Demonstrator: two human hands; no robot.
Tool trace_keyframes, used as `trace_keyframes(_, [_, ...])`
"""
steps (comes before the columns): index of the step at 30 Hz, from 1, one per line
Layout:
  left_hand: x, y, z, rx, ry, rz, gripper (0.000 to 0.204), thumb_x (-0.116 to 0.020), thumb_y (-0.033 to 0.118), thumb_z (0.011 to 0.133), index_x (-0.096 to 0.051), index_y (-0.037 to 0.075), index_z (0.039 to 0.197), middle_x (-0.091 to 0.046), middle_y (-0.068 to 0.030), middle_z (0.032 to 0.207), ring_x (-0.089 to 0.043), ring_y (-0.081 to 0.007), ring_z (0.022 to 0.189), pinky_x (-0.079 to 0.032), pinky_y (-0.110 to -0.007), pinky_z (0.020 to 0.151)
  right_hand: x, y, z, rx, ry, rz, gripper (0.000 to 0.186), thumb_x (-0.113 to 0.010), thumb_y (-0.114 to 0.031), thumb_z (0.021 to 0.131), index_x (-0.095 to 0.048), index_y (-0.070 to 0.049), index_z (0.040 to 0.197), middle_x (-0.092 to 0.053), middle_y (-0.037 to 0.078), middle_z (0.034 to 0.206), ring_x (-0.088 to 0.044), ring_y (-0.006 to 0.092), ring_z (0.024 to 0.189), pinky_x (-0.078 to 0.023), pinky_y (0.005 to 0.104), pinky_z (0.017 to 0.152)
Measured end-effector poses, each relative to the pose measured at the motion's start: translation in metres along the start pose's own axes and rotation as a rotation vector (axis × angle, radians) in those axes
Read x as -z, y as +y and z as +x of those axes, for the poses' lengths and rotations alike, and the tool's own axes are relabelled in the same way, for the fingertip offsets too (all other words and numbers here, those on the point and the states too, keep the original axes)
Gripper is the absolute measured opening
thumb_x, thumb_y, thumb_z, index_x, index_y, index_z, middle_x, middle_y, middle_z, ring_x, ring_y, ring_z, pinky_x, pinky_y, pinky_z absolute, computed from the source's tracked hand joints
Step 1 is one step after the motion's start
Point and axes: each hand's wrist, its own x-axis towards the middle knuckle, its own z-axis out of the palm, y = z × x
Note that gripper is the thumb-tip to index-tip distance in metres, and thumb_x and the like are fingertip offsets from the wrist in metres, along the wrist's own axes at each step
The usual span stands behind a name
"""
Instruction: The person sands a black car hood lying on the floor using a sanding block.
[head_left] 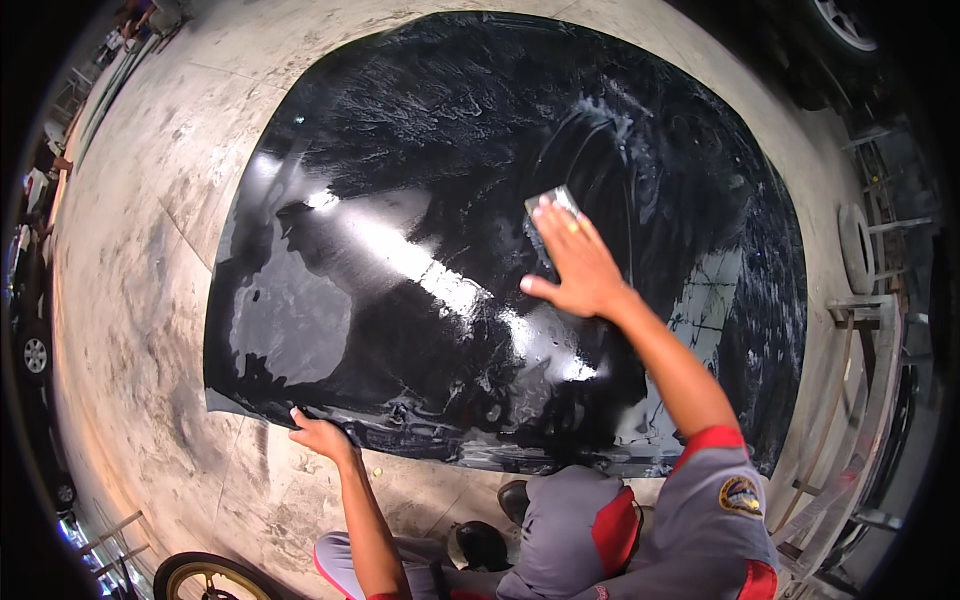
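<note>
A large black car hood (420,330) fills the middle, its surface wet and streaked with whitish film. Over its right half, my right hand (575,262) lies with fingers outstretched and thumb spread. Under those fingertips is a small grey rectangular sanding pad (552,198), pressed on the hood; its far end shows past them. My left hand (322,437) grips the hood's near left edge, thumb on top, the other fingers mostly hidden.
Stained concrete floor (150,290) surrounds the hood. A metal frame stand (865,400) is at the right, close to a tire (855,248). A wheel with gold spokes (212,580) lies at the lower left. Cars line the left edge, and people are at the far left.
</note>
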Motion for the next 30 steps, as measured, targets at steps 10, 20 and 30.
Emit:
trace_keyframes(10, [0.018,-0.020,0.011,-0.022,0.075,0.115,0.056,-0.047,0.039,0.106,-0.044,-0.016,0.112,-0.053,-0.0314,0.111,-0.055,-0.0335,0.101,-0.042,-0.045,0.097,-0.008,-0.072,-0.073,0.013,-0.192,0.041,0.104,-0.059,-0.066,0.085,-0.026,0.004,0.154,-0.024,0.022,0.163,-0.019,0.0344,0.153,-0.013,0.0470,0.124])
trace_keyframes(20, [0.006,-0.006,-0.008,0.047,0.020,0.031,0.059,-0.055,0.034,0.101,-0.036,-0.011,0.134,-0.058,-0.0387,0.121,-0.057,-0.0505,0.115,-0.043,-0.048,0.100,0.001,-0.055,-0.059,-0.110,-0.084,-0.038,0.099,-0.062,-0.052,0.089,-0.017,0.004,0.157,-0.016,0.023,0.165,-0.012,0.0365,0.154,-0.010,0.0496,0.124])
trace_keyframes(30, [-0.014,-0.001,-0.015,0.010,0.028,0.027,0.067,-0.054,0.039,0.100,-0.032,-0.013,0.137,-0.058,-0.0419,0.119,-0.057,-0.0540,0.114,-0.041,-0.050,0.101,0.005,-0.017,0.001,-0.189,-0.045,-0.140,0.084,-0.057,-0.040,0.097,-0.016,0.003,0.158,-0.016,0.019,0.166,-0.013,0.0326,0.155,-0.010,0.0479,0.124])
